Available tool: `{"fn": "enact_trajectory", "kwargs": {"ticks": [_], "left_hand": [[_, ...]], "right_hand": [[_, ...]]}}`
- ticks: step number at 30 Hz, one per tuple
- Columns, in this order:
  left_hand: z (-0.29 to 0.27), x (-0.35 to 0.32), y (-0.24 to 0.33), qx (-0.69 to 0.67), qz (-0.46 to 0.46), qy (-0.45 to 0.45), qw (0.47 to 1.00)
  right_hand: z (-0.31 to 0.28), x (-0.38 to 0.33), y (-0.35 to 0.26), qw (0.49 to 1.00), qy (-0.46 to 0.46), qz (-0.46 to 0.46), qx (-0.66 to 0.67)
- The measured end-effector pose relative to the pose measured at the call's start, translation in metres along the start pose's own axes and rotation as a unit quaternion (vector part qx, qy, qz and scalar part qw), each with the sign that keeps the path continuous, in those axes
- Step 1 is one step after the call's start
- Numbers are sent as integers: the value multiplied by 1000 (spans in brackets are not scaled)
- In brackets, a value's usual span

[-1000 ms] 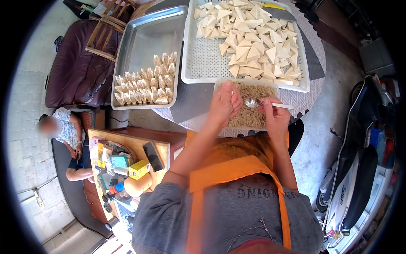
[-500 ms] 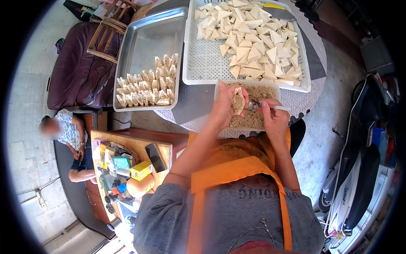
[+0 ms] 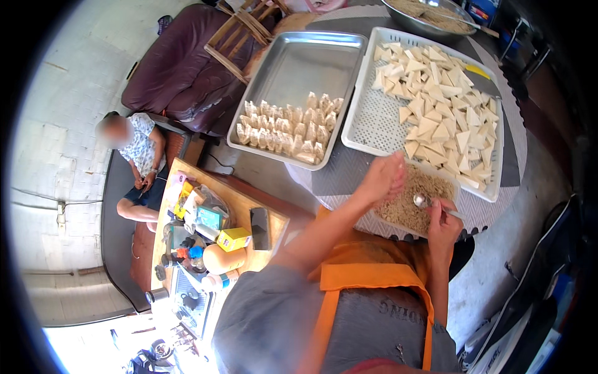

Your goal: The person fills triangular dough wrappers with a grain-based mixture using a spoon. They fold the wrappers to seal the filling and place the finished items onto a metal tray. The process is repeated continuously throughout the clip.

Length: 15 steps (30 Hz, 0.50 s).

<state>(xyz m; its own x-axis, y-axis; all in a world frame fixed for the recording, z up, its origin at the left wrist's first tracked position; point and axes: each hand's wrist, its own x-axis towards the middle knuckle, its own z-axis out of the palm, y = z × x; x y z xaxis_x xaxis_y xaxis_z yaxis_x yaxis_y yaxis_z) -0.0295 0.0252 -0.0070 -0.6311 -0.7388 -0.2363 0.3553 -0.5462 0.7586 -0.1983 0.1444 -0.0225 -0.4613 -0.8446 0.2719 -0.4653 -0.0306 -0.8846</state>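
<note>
My right hand [image 3: 443, 223] grips a metal spoon [image 3: 420, 200], its bowl over the crumbly brown filling [image 3: 408, 215] in a shallow tub [image 3: 456, 188]. At the tub's left side is my left hand [image 3: 385, 177], fingers curled together; whatever they hold is hidden. Beyond the tub, a white perforated tray [image 3: 367, 118] holds many pale tofu-like triangles [image 3: 445, 118]. To its left stands a metal tray [image 3: 299, 59] with rows of filled triangles [image 3: 280, 128] in its near part.
A knife with a yellow handle [image 3: 477, 71] lies on the white tray. Behind is a metal bowl [image 3: 430, 25] of similar filling. On the left, a wooden table [image 3: 261, 246] carries a phone [image 3: 259, 228], boxes and bottles. A person [image 3: 140, 146] sits farther left.
The view has swung, shifting the trays rightward. My left hand has turned, and the filled triangle that showed in it is out of sight. The spoon has left that piece and is over the filling.
</note>
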Motion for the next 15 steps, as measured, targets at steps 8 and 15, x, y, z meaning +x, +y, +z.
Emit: {"fn": "enact_trajectory", "kwargs": {"ticks": [8, 15], "left_hand": [[-129, 81, 150, 317, 275, 280, 864], [-262, 107, 198, 747, 103, 224, 617]], "right_hand": [[-2, 4, 2, 1000, -5, -6, -6], [0, 4, -6, 1000, -11, 2, -22]]}}
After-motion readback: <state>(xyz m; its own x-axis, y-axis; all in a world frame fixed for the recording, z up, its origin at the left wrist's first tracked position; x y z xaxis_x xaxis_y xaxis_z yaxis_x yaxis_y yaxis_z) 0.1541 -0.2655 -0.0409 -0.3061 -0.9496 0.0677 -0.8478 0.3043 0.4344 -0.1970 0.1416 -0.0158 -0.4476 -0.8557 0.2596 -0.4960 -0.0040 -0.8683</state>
